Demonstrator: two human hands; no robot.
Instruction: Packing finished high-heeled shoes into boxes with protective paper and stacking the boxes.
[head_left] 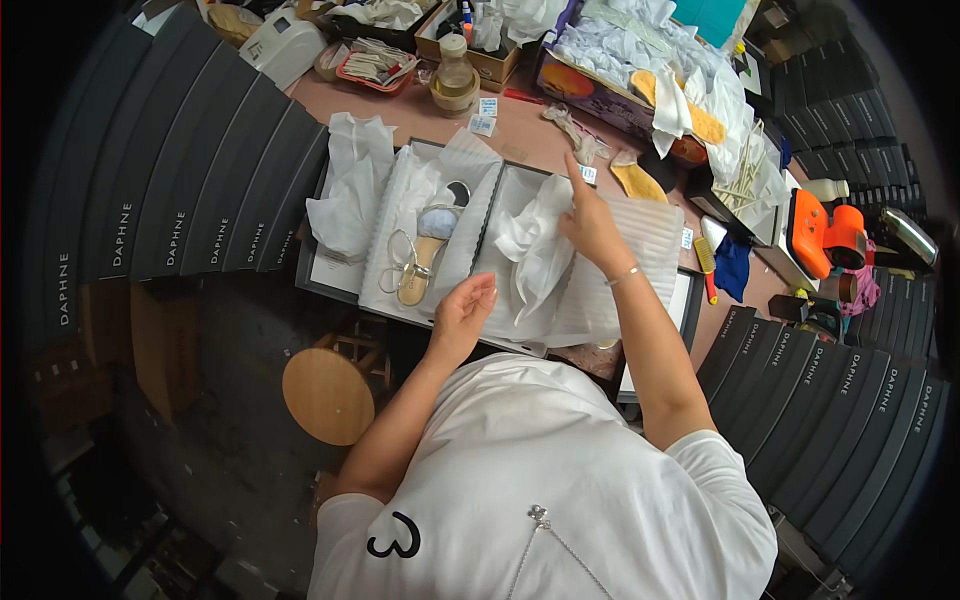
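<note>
An open shoe box lined with white tissue paper lies on the table in front of me. A gold strappy sandal with a fluffy pale pompom rests in its left half. My left hand hovers with fingers loosely apart over the paper's near edge, just right of the sandal. My right hand pinches and lifts a crumpled fold of the tissue paper in the right half. A ribbed white foam sheet lies under that hand.
Stacks of dark shoe boxes rise at the left, and more dark shoe boxes at the right. A round wooden stool stands below the table. Behind are a jar, a box of white wrappings, an orange tool and a tan insole.
</note>
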